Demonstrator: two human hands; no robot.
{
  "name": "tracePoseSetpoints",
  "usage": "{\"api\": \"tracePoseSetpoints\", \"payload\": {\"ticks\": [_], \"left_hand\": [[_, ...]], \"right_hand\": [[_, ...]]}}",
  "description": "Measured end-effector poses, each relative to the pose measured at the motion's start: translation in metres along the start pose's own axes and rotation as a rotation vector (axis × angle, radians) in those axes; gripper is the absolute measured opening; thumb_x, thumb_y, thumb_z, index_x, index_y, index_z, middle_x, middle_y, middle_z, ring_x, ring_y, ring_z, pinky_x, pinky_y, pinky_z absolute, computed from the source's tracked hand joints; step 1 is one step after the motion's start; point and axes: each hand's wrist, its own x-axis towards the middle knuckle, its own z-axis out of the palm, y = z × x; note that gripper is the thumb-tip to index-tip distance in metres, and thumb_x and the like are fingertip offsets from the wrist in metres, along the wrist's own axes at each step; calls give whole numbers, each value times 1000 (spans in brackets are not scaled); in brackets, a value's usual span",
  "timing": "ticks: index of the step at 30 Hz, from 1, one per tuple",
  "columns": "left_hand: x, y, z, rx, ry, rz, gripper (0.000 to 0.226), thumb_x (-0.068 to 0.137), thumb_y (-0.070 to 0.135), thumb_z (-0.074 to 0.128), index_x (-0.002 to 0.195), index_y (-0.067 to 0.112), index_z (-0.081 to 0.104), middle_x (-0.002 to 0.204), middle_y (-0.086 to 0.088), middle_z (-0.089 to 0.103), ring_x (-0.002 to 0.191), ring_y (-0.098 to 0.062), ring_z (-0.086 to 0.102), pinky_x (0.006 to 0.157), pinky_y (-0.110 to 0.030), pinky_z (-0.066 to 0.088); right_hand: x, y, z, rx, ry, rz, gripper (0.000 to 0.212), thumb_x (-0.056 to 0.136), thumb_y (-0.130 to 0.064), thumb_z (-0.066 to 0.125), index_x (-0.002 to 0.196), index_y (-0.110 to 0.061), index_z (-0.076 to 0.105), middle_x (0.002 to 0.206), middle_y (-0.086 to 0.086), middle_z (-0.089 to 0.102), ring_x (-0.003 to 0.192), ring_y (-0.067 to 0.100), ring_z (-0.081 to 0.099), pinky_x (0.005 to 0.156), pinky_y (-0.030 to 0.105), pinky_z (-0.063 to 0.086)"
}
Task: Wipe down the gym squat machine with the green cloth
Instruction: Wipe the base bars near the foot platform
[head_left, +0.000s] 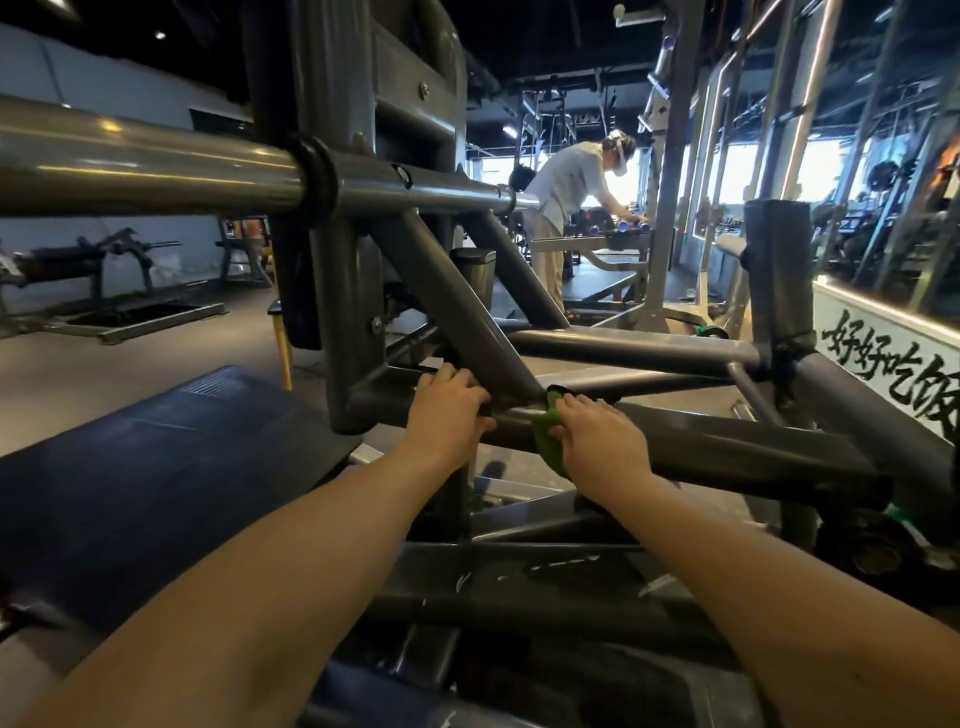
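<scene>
The squat machine's dark grey tube frame (727, 452) fills the view, with a diagonal strut (457, 306) meeting a horizontal tube at the centre. My right hand (597, 436) presses the green cloth (548, 441) against that horizontal tube, just right of the joint; most of the cloth is hidden under the hand. My left hand (449, 415) grips the same tube to the left of the joint, fingers curled over it.
A thick steel bar (156, 166) crosses the upper left. A dark blue pad (156, 467) lies at the lower left. A person (566, 208) bends over equipment further back. A white banner with black characters (893, 374) hangs at the right.
</scene>
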Motion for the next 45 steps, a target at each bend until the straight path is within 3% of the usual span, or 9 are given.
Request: {"api": "tracePoseSetpoints", "payload": {"ticks": [6,11,19,25,31,35,38,42,45], "left_hand": [[1,-14,-2,-24,-7,-142,57,86,62,67,135,36,58,137,4,54,135,-22,38,113,-45,32],[4,-25,4,-40,-48,-246,70,80,75,62,136,34,57,136,4,56,133,-22,39,111,-45,34],[2,-24,8,-58,-39,-276,71,81,73,64,133,25,59,140,2,55,137,-23,39,114,-48,32],[2,-26,4,-68,-70,-234,64,87,65,65,137,25,58,144,1,52,141,-25,34,117,-49,28],[1,-38,2,-78,-84,-187,51,93,52,64,138,29,59,145,2,51,141,-23,34,117,-49,28],[-8,-29,1,-74,-44,-198,49,96,49,60,141,29,56,147,2,48,138,-25,36,112,-48,31],[-25,-19,1,-403,50,-272,38,98,50,58,128,28,65,132,4,57,125,-22,47,105,-44,37],[-39,-6,-2,-1195,-239,-673,63,80,79,55,104,24,75,102,-2,76,107,-25,67,104,-46,47],[-43,-8,-3,-1588,-304,-676,46,97,54,58,119,16,73,113,-9,76,112,-28,69,104,-47,51]], "right_hand": [[9,17,-26,6,-171,76,27,105,-31,46,122,-18,63,117,3,67,105,21,63,95,40,53],[58,9,-13,26,-240,167,22,102,-34,49,99,-16,61,93,2,65,82,16,60,73,32,46],[57,1,-7,80,-210,189,20,102,-31,53,108,-15,63,93,3,67,84,17,64,85,38,57],[0,-9,18,-92,87,-55,54,103,-34,54,153,-20,41,157,1,43,147,20,37,122,37,23],[6,-37,44,-50,180,15,60,87,-21,77,142,-9,55,146,13,55,139,28,49,120,45,33],[1,-39,32,87,314,18,32,88,-17,76,120,-12,72,126,9,70,123,26,62,113,41,40],[-2,-41,19,297,305,11,19,96,-23,67,114,-20,74,113,0,73,115,21,62,111,43,39],[-7,-56,23,332,333,-76,19,90,-23,75,109,-23,77,109,-4,68,111,21,52,98,44,43],[-7,-67,22,505,207,-56,23,92,-15,72,115,-17,75,108,-4,64,106,12,52,100,36,49]]}}
